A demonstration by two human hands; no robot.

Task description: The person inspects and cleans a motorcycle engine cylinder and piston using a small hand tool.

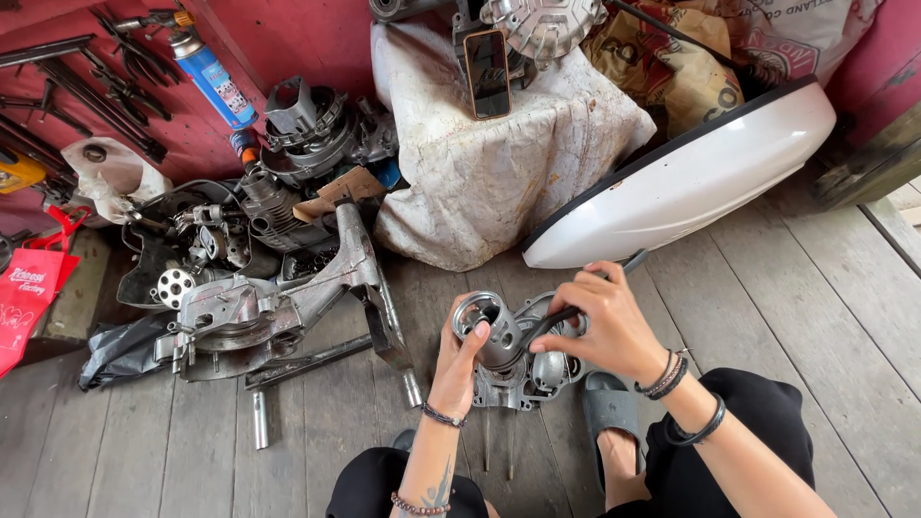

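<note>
- The grey cast-metal engine case (513, 369), with its round upright cylinder opening, stands on the grey wooden plank floor (767, 288) between the person's knees; every place below is told from it.
- The left hand (459, 363) is clasped around the case's left side, thumb up against the ring of the cylinder opening.
- The right hand (604, 326) sits just right of the case, fingers closed around a thin dark-handled tool (576, 309) whose tip goes into the middle of the case.
- A grey rubber sandal (609, 408) lies just right of and below the case, on the person's foot.
- The white curved plastic scooter panel (691, 177) lies above and to the right, well apart.
- The dirty white cloth sack (499, 163), with a dark phone (487, 72) leaning on it, is straight above.
- The silver metal swingarm casting (288, 307) lies to the left, near a heap of engine parts.
- A blue gas canister (216, 82) is far up and left.
</note>
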